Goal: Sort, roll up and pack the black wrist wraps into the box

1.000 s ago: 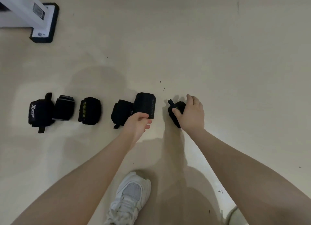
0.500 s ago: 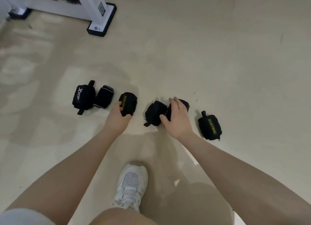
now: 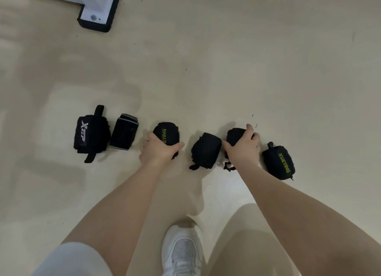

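I see six rolled black wraps in a row across the floor point(image 3: 247, 59), each with its long axis running roughly away from me. From the left: a wrap marked XTEP point(image 3: 90, 134) with a strap end poking out top and bottom, a grey-edged wrap point(image 3: 123, 132) touching it, then a wrap with yellow lettering point(image 3: 168, 134), a plain wrap point(image 3: 205, 150) tilted slightly, another plain wrap point(image 3: 236, 136), and the XUEYING wrap point(image 3: 279, 162) leaning left at its far end.

My left hand point(image 3: 157, 152) has its grip curled on the near end of the yellow-lettered wrap, thumb on its right side, fingers on the left. My right hand point(image 3: 243, 150) is clamped over the second plain wrap, thumb towards the tilted wrap, fingertips past its far end; a loose loop point(image 3: 228, 166) sticks out beneath the wrist. The XUEYING wrap lies just right of that hand, apart from it.

A white shoe point(image 3: 181, 253) stands below, a white post base point(image 3: 97, 18) top left.
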`<state>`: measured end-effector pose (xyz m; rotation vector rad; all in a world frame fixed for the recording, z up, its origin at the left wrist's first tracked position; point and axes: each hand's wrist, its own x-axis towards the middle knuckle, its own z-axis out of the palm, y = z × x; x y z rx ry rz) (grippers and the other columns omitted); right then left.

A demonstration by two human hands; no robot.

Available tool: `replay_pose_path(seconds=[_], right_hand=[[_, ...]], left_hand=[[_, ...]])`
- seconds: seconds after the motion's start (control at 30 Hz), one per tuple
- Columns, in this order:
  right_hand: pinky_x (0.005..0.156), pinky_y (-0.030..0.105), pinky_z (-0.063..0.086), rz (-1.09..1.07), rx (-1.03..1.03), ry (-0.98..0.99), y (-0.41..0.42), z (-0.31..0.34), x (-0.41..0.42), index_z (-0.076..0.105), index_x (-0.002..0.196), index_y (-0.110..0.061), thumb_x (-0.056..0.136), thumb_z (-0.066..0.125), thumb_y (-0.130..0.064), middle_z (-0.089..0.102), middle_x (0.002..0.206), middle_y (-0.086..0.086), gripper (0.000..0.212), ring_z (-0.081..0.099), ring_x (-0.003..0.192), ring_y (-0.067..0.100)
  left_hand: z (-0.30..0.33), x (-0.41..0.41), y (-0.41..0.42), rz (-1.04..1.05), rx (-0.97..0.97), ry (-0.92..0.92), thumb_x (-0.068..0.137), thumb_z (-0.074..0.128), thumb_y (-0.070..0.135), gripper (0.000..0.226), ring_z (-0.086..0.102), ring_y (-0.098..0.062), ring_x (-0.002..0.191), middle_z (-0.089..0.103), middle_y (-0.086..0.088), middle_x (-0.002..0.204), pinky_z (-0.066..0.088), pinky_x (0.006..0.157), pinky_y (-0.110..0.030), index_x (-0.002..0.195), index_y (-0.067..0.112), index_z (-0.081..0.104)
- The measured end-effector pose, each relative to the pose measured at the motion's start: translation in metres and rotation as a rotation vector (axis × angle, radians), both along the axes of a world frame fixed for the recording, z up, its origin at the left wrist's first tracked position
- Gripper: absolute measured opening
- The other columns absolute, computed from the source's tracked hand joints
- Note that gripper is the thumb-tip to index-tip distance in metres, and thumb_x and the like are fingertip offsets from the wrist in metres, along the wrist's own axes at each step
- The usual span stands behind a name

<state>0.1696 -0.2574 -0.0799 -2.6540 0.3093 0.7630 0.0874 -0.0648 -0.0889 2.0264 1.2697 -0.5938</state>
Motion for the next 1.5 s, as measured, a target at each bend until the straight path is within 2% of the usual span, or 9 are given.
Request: replay_pose_path(seconds=[0.17, 0.33, 0.43, 0.57, 0.77, 0.9, 1.13, 1.33, 1.5], right_hand=[[0.091, 0.042, 0.046, 0.215, -0.038, -0.007, -0.016, 0.004, -0.005, 0.011, 0.148, -0.035, 0.086, 0.062, -0.038, 0.005, 0.156, 0.015, 0.081, 0.040, 0.126, 0.040], [0.078, 0.034, 0.048, 0.065, 0.170, 0.011, -0.027, 0.020, 0.008, -0.006, 0.148, -0.037, 0.074, 0.072, -0.039, 0.049, 0.126, 0.011, 0.108, 0.055, 0.104, 0.028], [0.095, 0.037, 0.045, -0.089, 0.411, -0.038, -0.032, 0.035, 0.013, 0.011, 0.147, -0.029, 0.068, 0.077, -0.039, 0.049, 0.132, 0.003, 0.104, 0.050, 0.119, 0.023], [0.088, 0.029, 0.045, -0.063, 0.507, -0.029, -0.050, 0.079, 0.022, 0.039, 0.133, -0.016, 0.071, 0.077, -0.033, 0.055, 0.116, -0.003, 0.074, 0.054, 0.109, 0.018], [0.075, 0.040, 0.053, -0.384, 0.901, 0.315, -0.133, 0.220, 0.036, 0.047, 0.123, -0.022, 0.084, 0.068, -0.025, 0.062, 0.115, 0.004, 0.044, 0.064, 0.091, 0.020], [0.079, 0.038, 0.054, -0.677, 1.081, 0.366, -0.186, 0.315, 0.030, 0.034, 0.135, -0.020, 0.085, 0.067, -0.024, 0.057, 0.125, 0.007, 0.060, 0.064, 0.100, 0.024], [0.069, 0.032, 0.054, -0.998, 1.069, 0.265, -0.285, 0.450, 0.027, 0.027, 0.133, -0.014, 0.086, 0.066, -0.031, 0.055, 0.117, 0.008, 0.063, 0.063, 0.094, 0.021], [0.070, 0.035, 0.055, -1.223, 1.141, 0.124, -0.414, 0.502, -0.004, 0.037, 0.132, -0.012, 0.080, 0.068, -0.043, 0.059, 0.121, 0.011, 0.069, 0.065, 0.099, 0.025], [0.092, 0.045, 0.052, -1.365, 1.046, -0.005, -0.554, 0.532, -0.049, 0.033, 0.127, -0.018, 0.080, 0.068, -0.048, 0.057, 0.117, 0.006, 0.066, 0.063, 0.102, 0.025]], left_hand=[[0.001, 0.000, -0.001, -0.052, 0.013, -0.134, 0.065, 0.079, 0.039, 0.080, 0.052, -0.027, 0.108, 0.048, -0.008, 0.118, 0.050, 0.085, -0.039, 0.125, 0.009, 0.037], [0.032, -0.012, -0.002, 0.247, -0.263, -0.483, 0.058, 0.080, 0.036, 0.073, 0.062, -0.016, 0.095, 0.062, 0.001, 0.103, 0.056, 0.081, -0.035, 0.121, 0.014, 0.051], [0.057, -0.001, -0.021, 0.287, -0.361, -0.626, 0.058, 0.078, 0.038, 0.074, 0.064, -0.014, 0.098, 0.064, -0.001, 0.108, 0.055, 0.080, -0.030, 0.123, 0.014, 0.052], [0.102, 0.021, -0.064, 0.277, -0.482, -0.677, 0.083, 0.070, 0.022, 0.066, 0.059, -0.011, 0.106, 0.058, 0.005, 0.117, 0.049, 0.084, -0.025, 0.137, 0.021, 0.034], [0.254, 0.064, -0.119, 0.080, -0.636, -0.625, 0.081, 0.063, 0.025, 0.034, 0.064, -0.015, 0.078, 0.064, -0.004, 0.098, 0.052, 0.062, -0.025, 0.114, 0.023, 0.054], [0.359, 0.082, -0.172, 0.084, -0.738, -0.557, 0.087, 0.056, 0.023, 0.031, 0.062, -0.012, 0.078, 0.061, 0.001, 0.093, 0.052, 0.063, -0.024, 0.117, 0.018, 0.050], [0.483, 0.098, -0.272, 0.090, -0.904, -0.278, 0.089, 0.054, 0.032, 0.038, 0.065, -0.016, 0.099, 0.065, -0.003, 0.116, 0.051, 0.074, -0.031, 0.125, 0.020, 0.052], [0.554, 0.134, -0.414, -0.053, -0.923, -0.100, 0.091, 0.054, 0.029, 0.018, 0.064, -0.016, 0.089, 0.072, 0.002, 0.090, 0.049, 0.084, -0.033, 0.104, 0.020, 0.061], [0.585, 0.145, -0.576, -0.295, -0.923, -0.040, 0.091, 0.054, 0.031, 0.019, 0.063, -0.015, 0.100, 0.066, 0.000, 0.111, 0.050, 0.080, -0.031, 0.109, 0.024, 0.059]])
